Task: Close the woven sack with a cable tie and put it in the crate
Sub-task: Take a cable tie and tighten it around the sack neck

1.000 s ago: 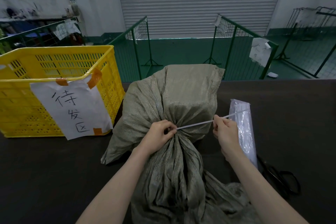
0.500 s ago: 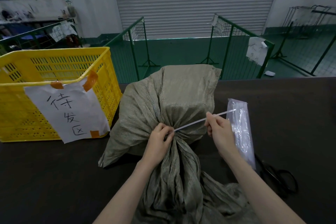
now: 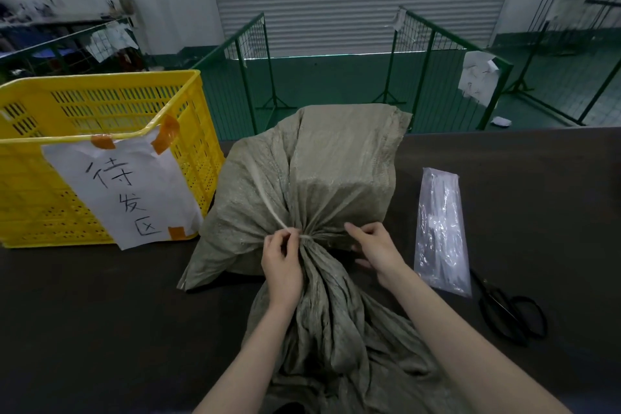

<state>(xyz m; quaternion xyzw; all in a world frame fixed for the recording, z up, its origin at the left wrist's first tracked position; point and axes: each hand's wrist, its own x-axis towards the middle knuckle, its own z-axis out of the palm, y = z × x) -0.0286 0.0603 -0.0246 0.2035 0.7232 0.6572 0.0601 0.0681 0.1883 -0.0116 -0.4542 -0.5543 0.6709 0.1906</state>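
Note:
The grey-green woven sack (image 3: 319, 178) lies on the dark table, its neck gathered toward me. A white cable tie (image 3: 268, 205) circles the neck, and its long tail runs up and to the left over the sack. My left hand (image 3: 282, 259) pinches the tie at the neck's left side. My right hand (image 3: 373, 249) is on the neck's right side, fingers curled on the fabric. The yellow plastic crate (image 3: 33, 205) stands at the left, right beside the sack.
A clear bag of spare cable ties (image 3: 440, 228) lies right of the sack, with black scissors (image 3: 510, 316) near it. A taped paper label (image 3: 134, 191) hangs on the crate's front. Green mesh fences (image 3: 248, 77) stand beyond the table's (image 3: 100, 312) far edge.
My right hand has let go of the tie's tail and moved in to the sack's neck. The tail, earlier stretched to the right, now points up-left from my left hand.

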